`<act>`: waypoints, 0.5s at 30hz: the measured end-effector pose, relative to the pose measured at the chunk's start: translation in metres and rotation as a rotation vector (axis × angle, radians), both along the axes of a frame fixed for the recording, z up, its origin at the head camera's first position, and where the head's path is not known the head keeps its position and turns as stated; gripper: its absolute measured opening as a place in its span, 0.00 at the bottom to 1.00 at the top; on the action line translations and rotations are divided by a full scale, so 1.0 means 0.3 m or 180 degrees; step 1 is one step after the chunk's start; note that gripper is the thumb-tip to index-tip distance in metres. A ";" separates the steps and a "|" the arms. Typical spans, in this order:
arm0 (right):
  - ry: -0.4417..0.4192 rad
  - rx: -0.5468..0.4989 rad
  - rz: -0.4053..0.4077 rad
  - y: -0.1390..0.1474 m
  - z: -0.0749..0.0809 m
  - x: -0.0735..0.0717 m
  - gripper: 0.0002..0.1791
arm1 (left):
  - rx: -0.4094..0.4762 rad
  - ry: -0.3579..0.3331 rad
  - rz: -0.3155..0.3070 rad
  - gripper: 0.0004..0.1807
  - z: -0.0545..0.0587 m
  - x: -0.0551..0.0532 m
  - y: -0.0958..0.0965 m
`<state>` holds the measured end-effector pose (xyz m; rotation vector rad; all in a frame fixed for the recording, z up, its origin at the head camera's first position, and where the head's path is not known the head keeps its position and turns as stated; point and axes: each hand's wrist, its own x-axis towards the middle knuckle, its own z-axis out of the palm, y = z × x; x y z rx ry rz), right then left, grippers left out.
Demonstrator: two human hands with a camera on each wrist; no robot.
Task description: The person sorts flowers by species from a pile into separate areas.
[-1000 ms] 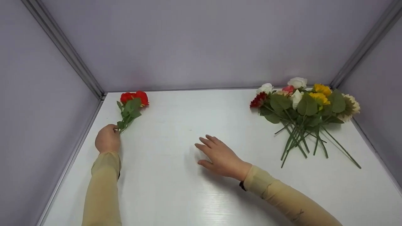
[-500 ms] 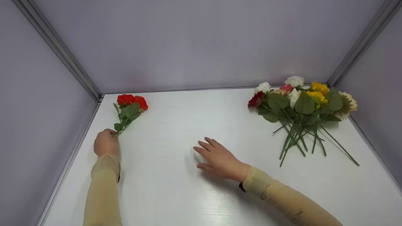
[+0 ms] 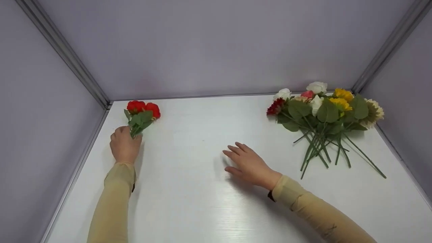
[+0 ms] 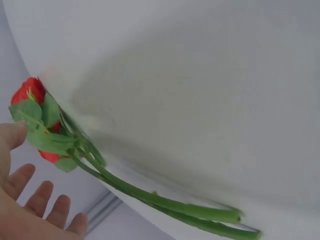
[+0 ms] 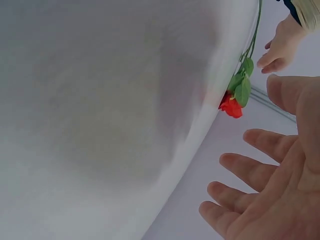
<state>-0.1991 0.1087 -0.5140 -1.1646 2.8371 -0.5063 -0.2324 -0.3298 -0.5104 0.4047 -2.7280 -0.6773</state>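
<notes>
Two red artificial flowers [image 3: 136,106] with green leaves lie at the table's far left, their blooms toward the back wall. My left hand [image 3: 125,145] is over their stems, which it hides in the head view. Spread, relaxed fingers [image 4: 57,210] show beside the leaves in the left wrist view, and the two green stems [image 4: 155,199] run free of them along the table. Around mid-table, my right hand [image 3: 253,165] hovers palm down, holding nothing. Its fingers [image 5: 250,170] are spread in the right wrist view, with a red flower [image 5: 231,106] beyond.
A pile of mixed flowers [image 3: 327,111], white, yellow, dark red, pink and cream, lies at the right back with crossed stems pointing forward. The white table [image 3: 189,209] is bounded by a grey back wall [image 3: 222,47] and side walls with metal corner posts.
My left hand has let go of the red flowers' stem ends and shifted forward and right over the stems. The right hand has moved a little to the right, still with spread fingers.
</notes>
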 end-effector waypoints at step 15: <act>0.0051 -0.0444 -0.1276 0.413 0.046 -0.163 0.16 | -0.0780 -0.0275 -0.1916 0.41 0.028 0.016 0.529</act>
